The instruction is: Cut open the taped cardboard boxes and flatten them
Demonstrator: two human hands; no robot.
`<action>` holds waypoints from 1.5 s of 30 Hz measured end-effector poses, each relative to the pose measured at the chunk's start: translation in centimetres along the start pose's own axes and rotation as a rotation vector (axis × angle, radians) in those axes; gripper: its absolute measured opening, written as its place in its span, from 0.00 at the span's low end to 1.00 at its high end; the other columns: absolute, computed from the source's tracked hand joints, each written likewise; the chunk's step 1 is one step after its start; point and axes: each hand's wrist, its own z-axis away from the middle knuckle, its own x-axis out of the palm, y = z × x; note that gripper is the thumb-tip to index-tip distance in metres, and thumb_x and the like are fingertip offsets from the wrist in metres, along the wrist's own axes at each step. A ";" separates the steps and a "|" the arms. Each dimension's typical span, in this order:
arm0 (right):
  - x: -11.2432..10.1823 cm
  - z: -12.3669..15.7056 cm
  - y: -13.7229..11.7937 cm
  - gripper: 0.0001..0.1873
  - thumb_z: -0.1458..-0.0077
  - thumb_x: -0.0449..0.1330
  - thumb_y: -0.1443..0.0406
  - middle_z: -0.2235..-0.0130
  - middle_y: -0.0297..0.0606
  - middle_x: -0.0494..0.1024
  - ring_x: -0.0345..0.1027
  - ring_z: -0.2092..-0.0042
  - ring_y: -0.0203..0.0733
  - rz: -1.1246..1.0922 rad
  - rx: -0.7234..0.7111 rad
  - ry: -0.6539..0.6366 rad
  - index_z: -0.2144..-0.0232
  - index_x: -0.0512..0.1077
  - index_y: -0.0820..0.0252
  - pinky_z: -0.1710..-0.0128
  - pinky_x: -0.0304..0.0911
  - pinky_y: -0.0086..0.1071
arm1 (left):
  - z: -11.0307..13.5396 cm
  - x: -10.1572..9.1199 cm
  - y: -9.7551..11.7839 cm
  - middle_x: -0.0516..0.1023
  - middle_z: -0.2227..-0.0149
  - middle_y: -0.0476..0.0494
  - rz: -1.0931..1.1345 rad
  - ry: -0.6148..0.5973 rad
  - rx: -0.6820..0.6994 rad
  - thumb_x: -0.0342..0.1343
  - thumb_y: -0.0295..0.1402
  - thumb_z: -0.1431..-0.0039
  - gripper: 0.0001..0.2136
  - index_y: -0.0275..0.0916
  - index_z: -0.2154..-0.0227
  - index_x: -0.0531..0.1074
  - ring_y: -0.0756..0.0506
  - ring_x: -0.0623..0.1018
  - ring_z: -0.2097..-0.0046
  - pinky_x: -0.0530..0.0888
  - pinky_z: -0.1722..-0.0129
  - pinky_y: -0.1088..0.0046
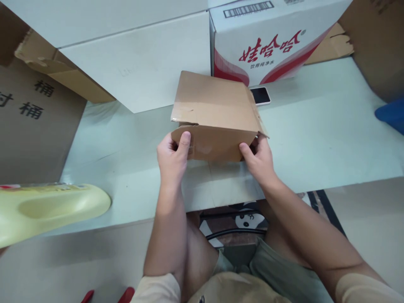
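A small brown cardboard box (217, 103) is held between both hands over the pale green tabletop, its near side tilted towards me. My left hand (173, 153) grips the box's left near corner, thumb pressed on the front side and fingers tucked behind. At the right near corner, my right hand (259, 158) grips likewise, thumb on the front and the other fingers partly hidden by the cardboard. A torn slit shows along the upper left edge, and a flap sticks out at the right. Whatever may be inside the box is hidden.
Behind the box stand a plain white carton (142, 63) and a white carton with red lettering (268, 50). A phone (261, 95) lies by the latter. Large brown cartons (38, 126) flank the table (331, 139). A yellow plastic bottle (57, 208) is left; a blue object (391, 115) is right.
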 end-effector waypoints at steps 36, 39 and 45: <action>-0.6 -0.5 0.5 0.34 0.45 0.66 0.39 0.58 0.38 0.76 0.74 0.56 0.47 -0.056 -0.114 0.066 0.47 0.65 0.51 0.50 0.73 0.48 | -0.3 -0.1 0.1 0.76 0.73 0.48 -0.124 0.073 0.201 0.59 0.65 0.42 0.29 0.39 0.70 0.77 0.49 0.74 0.69 0.72 0.66 0.73; -0.9 -0.4 0.8 0.35 0.44 0.67 0.42 0.61 0.35 0.73 0.71 0.59 0.45 -0.025 -0.090 0.033 0.42 0.63 0.49 0.55 0.72 0.47 | -0.3 -0.1 0.0 0.77 0.73 0.48 -0.119 0.086 0.189 0.60 0.66 0.42 0.30 0.39 0.70 0.77 0.49 0.75 0.69 0.72 0.67 0.73; -0.8 -0.5 0.4 0.38 0.46 0.68 0.43 0.63 0.32 0.68 0.67 0.61 0.42 0.006 -0.110 0.142 0.41 0.61 0.49 0.60 0.69 0.40 | -0.2 -0.2 0.1 0.79 0.71 0.46 -0.121 0.070 0.164 0.60 0.65 0.41 0.29 0.39 0.68 0.79 0.47 0.76 0.67 0.73 0.66 0.72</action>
